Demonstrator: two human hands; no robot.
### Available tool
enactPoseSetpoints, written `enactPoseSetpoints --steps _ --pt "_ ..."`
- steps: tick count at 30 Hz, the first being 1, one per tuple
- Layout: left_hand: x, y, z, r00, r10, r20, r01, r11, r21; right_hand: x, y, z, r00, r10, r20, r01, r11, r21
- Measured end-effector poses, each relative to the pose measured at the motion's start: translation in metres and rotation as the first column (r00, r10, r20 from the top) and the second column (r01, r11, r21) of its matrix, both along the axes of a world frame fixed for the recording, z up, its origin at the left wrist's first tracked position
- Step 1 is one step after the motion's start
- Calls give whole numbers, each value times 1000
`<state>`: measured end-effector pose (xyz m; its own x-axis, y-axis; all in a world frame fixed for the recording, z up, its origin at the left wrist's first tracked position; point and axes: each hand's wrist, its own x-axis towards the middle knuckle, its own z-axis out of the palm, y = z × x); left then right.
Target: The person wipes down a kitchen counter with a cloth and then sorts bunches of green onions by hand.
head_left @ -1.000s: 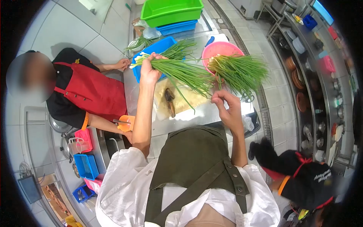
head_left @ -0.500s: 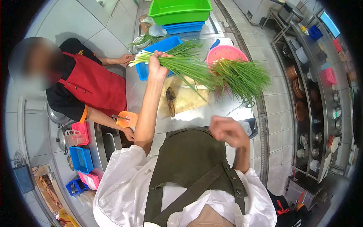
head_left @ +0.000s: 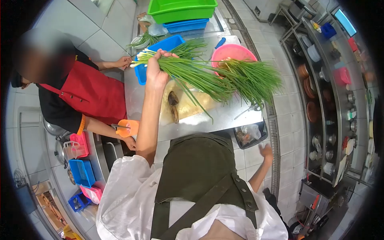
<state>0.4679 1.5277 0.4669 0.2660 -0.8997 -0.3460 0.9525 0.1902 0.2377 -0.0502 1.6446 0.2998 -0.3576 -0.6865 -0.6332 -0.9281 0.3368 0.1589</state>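
Observation:
My left hand (head_left: pixel 156 68) is closed around a bunch of spring onions (head_left: pixel 192 74), held above the steel table. Their white ends point left, and the long green leaves trail right. More spring onions (head_left: pixel 252 78) lie over the pink basket (head_left: pixel 234 51), touching the held leaves. Beneath the bunch is a pale, worn cutting board (head_left: pixel 190 105), with a dark, long object (head_left: pixel 173 105) on it whose kind I cannot make out. My right hand (head_left: pixel 265 153) hangs low at my right side, fingers apart and holding nothing, near a black tray (head_left: pixel 260 138) with plastic bags.
A blue tub (head_left: pixel 140 74) with greens sits behind my left hand. Green (head_left: pixel 182 11) and blue tubs stand at the far end. A person in a red apron (head_left: pixel 96 88) stands left, one hand near an orange jug (head_left: pixel 128 128). Steel shelves (head_left: pixel 320 100) line the right.
My right hand has dropped from in front of my apron down to my right side, uncovering the black tray. My left hand still grips the bunch. The view has shifted slightly.

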Motion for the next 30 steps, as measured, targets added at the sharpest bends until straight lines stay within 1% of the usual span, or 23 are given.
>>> enactPoseSetpoints --steps 1,2,4,6,7,8,9,10,11,12,13,15,16,18,19,21,23,24,26,27,28,29,30 --pt "-3 2 2 1000 -16 -12 16 1000 -6 1 -1 12 958 50 283 57 933 -357" --pt "-5 2 3 999 -35 -20 35 999 -13 6 -3 29 840 192 507 213 743 -634" --pt "-10 1 3 1000 -13 -11 13 1000 21 61 -25 112 573 278 771 451 679 -580" --pt "-18 -1 1 1000 10 -9 -10 999 52 115 -30 166 320 515 795 544 587 -600" --pt "-22 -2 1 1000 18 25 -20 997 76 139 -33 189 339 697 632 409 496 -766" --pt "-24 -2 1 998 28 60 -33 995 97 162 -38 207 318 842 435 268 361 -893" --pt "-27 0 1 998 23 58 -29 995 97 184 -44 220 265 892 366 225 312 -923" --pt "-29 3 0 998 -7 57 4 999 49 201 -50 227 204 934 294 185 258 -948" --pt "-31 6 -1 998 -32 58 32 999 1 211 -56 226 201 935 293 183 258 -949" --pt "-32 9 1 998 -25 57 25 1000 -3 220 -63 225 209 927 312 100 297 -950" --pt "-33 12 3 998 -40 50 43 997 -60 227 -67 224 215 920 328 15 333 -943" --pt "-29 18 2 996 -86 38 91 977 -193 237 -69 225 184 920 347 23 349 -937" --pt "-27 20 3 997 -69 37 75 978 -196 241 -70 224 165 915 369 36 368 -929" --pt "-27 25 12 994 -101 43 107 977 -186 246 -73 217 152 919 364 26 365 -931" --pt "-21 25 5 990 -124 67 136 961 -240 248 -73 215 142 921 362 10 364 -931" --pt "-18 30 11 989 -139 52 148 959 -242 252 -75 212 128 926 356 -5 359 -933" --pt "-17 32 12 986 -161 35 165 956 -242 255 -76 210 118 892 436 -17 440 -898" --pt "-17 33 10 988 -144 51 152 956 -250 257 -77 208 117 892 436 -18 441 -898" --pt "-16 33 10 990 -126 65 139 956 -260 259 -78 207 81 836 542 78 537 -840" --pt "-16 34 13 991 -134 25 136 958 -251 258 -80 206 80 837 542 77 537 -840" --pt "-15 34 14 990 -141 -15 133 961 -242 256 -83 205 92 871 482 36 481 -876" --pt "-15 34 14 990 -138 -14 130 961 -242 255 -84 204 101 902 421 -6 423 -906" --pt "-15 34 14 989 -149 -4 143 957 -254 256 -84 204 98 902 421 -7 424 -906"
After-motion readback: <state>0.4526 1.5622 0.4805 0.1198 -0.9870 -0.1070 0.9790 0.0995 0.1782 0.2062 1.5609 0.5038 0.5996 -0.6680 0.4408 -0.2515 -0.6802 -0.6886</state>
